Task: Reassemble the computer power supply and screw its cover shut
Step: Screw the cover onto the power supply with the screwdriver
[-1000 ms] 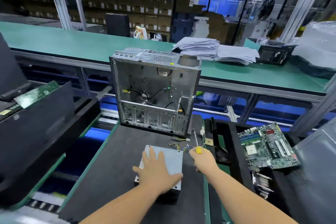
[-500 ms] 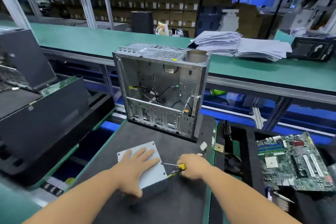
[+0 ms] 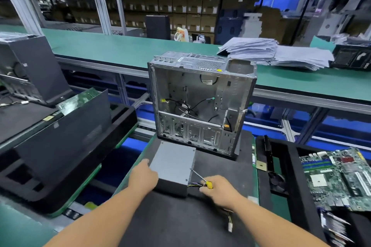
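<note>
Grey power supply (image 3: 173, 163) sat on dark mat (image 3: 220, 168), just in front of open metal PC case (image 3: 198, 104). Left hand (image 3: 143, 178) lay against its left side, fingers fairly straight on the top edge. Right hand (image 3: 219, 190) curled round yellow-handled screwdriver (image 3: 202, 180), tip at the unit's right edge, w/ cable bundle (image 3: 193, 184) beside it. Motherboard (image 3: 339, 176) lay well apart on the right.

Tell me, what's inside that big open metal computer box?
Inside the metal computer case you can see loose black wires with small coloured plugs and bare metal walls. The slotted panel along the bottom hides whatever lies behind it.
</note>
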